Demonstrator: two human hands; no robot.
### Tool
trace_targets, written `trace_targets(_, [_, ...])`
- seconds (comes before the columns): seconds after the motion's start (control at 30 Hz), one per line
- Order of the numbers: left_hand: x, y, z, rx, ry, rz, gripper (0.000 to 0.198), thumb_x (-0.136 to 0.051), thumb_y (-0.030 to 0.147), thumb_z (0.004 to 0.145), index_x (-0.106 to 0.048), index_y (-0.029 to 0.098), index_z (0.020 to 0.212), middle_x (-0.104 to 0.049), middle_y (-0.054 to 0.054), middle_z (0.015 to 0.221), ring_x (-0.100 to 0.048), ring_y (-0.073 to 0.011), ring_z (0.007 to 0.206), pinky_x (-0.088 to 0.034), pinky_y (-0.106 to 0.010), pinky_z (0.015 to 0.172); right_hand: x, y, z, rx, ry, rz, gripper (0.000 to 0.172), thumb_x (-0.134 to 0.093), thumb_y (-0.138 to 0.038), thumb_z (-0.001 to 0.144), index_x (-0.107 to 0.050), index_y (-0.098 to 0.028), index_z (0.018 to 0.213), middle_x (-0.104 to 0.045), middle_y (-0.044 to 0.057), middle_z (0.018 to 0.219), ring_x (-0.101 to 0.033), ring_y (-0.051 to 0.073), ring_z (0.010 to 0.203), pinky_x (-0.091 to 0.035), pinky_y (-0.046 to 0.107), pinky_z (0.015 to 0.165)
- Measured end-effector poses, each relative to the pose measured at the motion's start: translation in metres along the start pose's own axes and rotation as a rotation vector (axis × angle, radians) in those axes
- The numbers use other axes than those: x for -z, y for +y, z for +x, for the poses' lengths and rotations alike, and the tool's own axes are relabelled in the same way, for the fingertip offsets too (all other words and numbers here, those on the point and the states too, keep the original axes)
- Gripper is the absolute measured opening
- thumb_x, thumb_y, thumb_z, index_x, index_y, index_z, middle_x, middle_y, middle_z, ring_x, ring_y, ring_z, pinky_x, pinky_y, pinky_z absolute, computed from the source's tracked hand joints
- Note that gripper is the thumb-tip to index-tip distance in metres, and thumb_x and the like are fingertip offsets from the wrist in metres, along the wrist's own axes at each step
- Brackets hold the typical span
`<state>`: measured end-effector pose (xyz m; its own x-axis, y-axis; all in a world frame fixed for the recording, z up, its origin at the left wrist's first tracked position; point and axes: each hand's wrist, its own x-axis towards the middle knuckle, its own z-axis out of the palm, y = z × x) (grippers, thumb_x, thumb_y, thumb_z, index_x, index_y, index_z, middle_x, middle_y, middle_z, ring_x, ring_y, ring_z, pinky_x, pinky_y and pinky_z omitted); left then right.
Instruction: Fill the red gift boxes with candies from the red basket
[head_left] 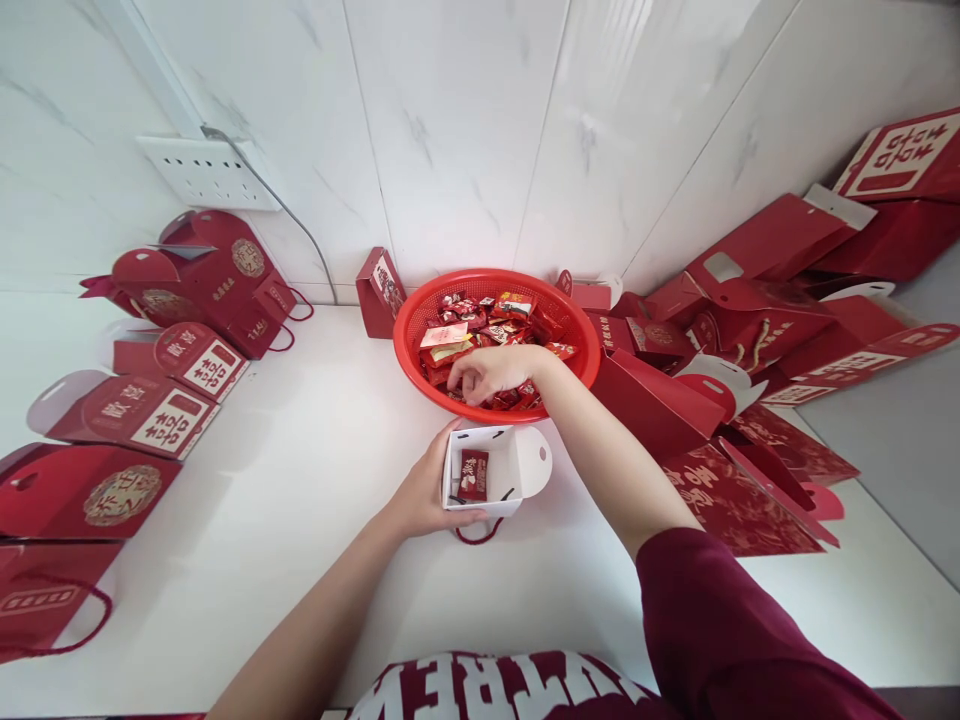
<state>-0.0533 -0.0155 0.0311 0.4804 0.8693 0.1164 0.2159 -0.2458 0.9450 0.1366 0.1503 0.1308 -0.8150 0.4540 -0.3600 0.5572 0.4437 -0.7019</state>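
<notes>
My left hand (437, 489) grips an opened box (508, 462), white inside, with its mouth facing up. One dark red packet (473, 475) lies at the bottom of the box, and a red cord handle (479, 536) hangs out below. Just beyond stands a red plastic basket (406, 347) holding several wrapped red packets and a pink-and-cream one (446, 340). My right hand (491, 374) reaches into the basket's near side with its fingers curled down over the packets. Whatever its fingertips hold, if anything, is hidden.
Red gift boxes (174, 417) line the white table's left side. Many more red boxes (660, 405) pile up on the right. Behind the basket's left edge a small red box (380, 292) stands by the tiled wall, below a socket strip (208, 172) with a cable.
</notes>
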Motion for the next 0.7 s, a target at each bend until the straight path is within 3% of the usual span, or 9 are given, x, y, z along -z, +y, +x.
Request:
trace_targets(0.13, [0.000,-0.002,0.000,-0.004,0.006,0.005,0.118,-0.087,0.045,0.064,-0.015,0.027,0.156,-0.036,-0.014,0.155,-0.038,-0.0383,0.142,-0.039,-0.053,0.114,-0.017,-0.004,-0.004,-0.076,0.038,-0.123,0.022,-0.063,-0.021,0.083,-0.071,-0.017,0.103,-0.072,0.009,0.112,-0.067,0.023,0.094,-0.048,0.026,0.075])
trace_targets(0.37, [-0.001,-0.002,0.000,0.008,-0.002,-0.027,0.121,-0.088,0.043,0.065,-0.010,0.029,0.157,-0.038,-0.015,0.153,-0.042,-0.0382,0.139,-0.042,-0.055,0.111,-0.024,-0.010,-0.020,-0.036,0.081,-0.071,0.038,-0.041,-0.040,0.102,-0.065,-0.020,0.123,-0.062,0.007,0.136,-0.058,0.023,0.121,-0.040,0.031,0.105])
trace_targets(0.47, [-0.002,-0.003,0.000,0.002,0.010,-0.027,0.119,-0.088,0.042,0.065,-0.013,0.030,0.156,-0.037,-0.014,0.155,-0.040,-0.0383,0.141,-0.041,-0.055,0.112,-0.026,-0.011,-0.036,0.051,0.170,0.042,0.042,-0.047,-0.048,0.100,-0.063,-0.019,0.126,-0.064,0.008,0.133,-0.061,0.023,0.117,-0.043,0.034,0.103])
trace_targets(0.57, [-0.002,-0.004,0.000,-0.007,0.010,-0.035,0.118,-0.088,0.042,0.064,-0.014,0.029,0.156,-0.036,-0.014,0.155,-0.040,-0.0385,0.140,-0.041,-0.055,0.112,-0.035,-0.006,-0.052,0.167,0.337,0.185,0.041,-0.065,-0.040,0.091,-0.064,-0.018,0.125,-0.069,0.008,0.125,-0.064,0.024,0.112,-0.047,0.037,0.100])
trace_targets(0.7, [-0.003,-0.003,0.000,-0.009,0.012,-0.060,0.119,-0.088,0.042,0.064,-0.013,0.031,0.156,-0.038,-0.013,0.154,-0.040,-0.0379,0.141,-0.042,-0.056,0.111,-0.047,0.008,-0.059,0.260,0.464,0.631,0.036,-0.074,-0.037,0.082,-0.070,-0.016,0.111,-0.074,0.009,0.113,-0.068,0.024,0.108,-0.050,0.040,0.100])
